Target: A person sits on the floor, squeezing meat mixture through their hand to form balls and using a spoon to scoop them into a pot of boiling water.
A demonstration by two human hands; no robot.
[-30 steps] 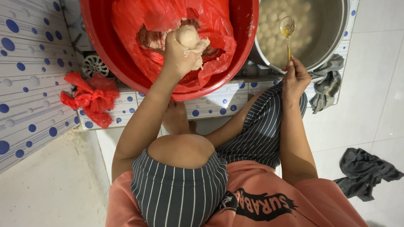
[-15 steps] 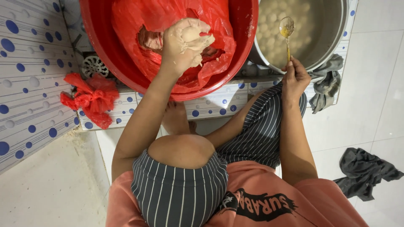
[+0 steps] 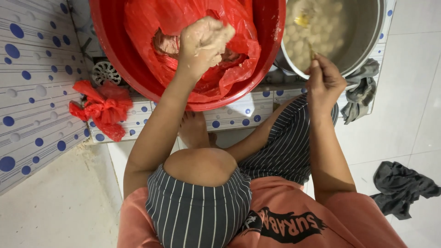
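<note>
**Paste in the left hand, spoon over the pot**

The left hand [image 3: 202, 43] is closed around a lump of pale, sticky paste [image 3: 216, 34], held just above the red plastic bag [image 3: 183, 27] that lines the red basin [image 3: 266, 55]. The paste coats the fingers — thick, wet and rough-grained. More of it, pinker, shows in the open mouth of the bag, so a fair share appears still unshaped.

The right hand [image 3: 324, 82] pinches the handle of a spoon [image 3: 305, 32] between thumb and fingers; its bowl reaches over the metal pot [image 3: 367, 41] beside the basin. Many small, round, pale balls [image 3: 317, 23] float in cloudy water there — by the look of it, a good number are already formed and dropped in, with more to come.

Basin and pot stand on a low ledge [image 3: 234, 115] of white tile with blue dots. The bag is thin, crinkled and glossy; the pot is dull grey steel. A crumpled red bag [image 3: 103, 108] lies at the left end of the ledge, a grey rag [image 3: 360, 92] hangs by the pot, and a dark cloth [image 3: 399, 188] lies on the floor.
</note>
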